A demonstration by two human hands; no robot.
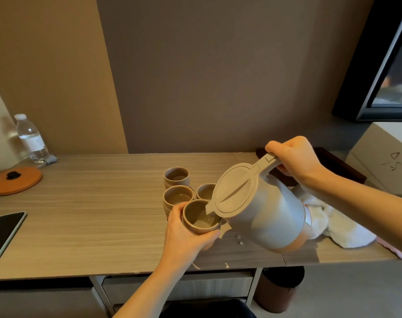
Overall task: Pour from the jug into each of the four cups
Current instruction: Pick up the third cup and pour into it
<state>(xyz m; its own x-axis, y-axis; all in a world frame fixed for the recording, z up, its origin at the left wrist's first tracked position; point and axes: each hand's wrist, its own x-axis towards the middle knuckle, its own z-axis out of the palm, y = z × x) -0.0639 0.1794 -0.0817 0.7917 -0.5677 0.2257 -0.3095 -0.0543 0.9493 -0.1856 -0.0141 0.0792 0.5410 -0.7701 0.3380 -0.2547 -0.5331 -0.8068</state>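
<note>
Open wood runs across the table (103, 226) from the phone (4, 232) at the near left edge to the cups. On the right, a white towel (346, 230) and a dark tray (337, 164) crowd that end.

The right hand (296, 159) clenches the handle of the jug (264, 216), which is tilted so its spout hangs over the nearest cup (201, 218). The left hand (184, 235) grasps that cup round its wall, close to the table's near edge. A shallow pool of clear liquid lies in it.

The 3 other cups (178, 196) stand clustered just behind; their fill is unclear. Drops (239, 239) lie on the wood beneath the jug.
</note>
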